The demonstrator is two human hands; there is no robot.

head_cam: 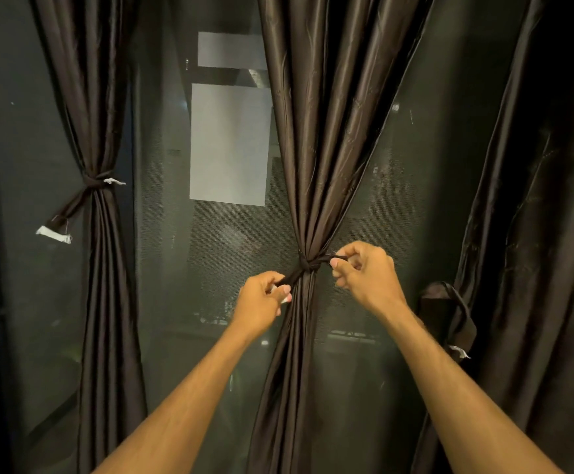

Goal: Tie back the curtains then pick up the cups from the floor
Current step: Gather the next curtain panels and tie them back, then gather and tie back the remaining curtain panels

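Knot (305,265) sits mid-curtain (316,148) between both hands, tie ends running outward: left hand (261,299) pinches the lower-left end, right hand (364,268) pinches the right end; cups not in view.

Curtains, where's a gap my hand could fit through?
Widest gap: between the left tied dark brown curtain and the middle dark brown curtain. Narrower gap: between that and the loose right curtain. Crowded at the knot, where left hand and right hand pinch the tie.
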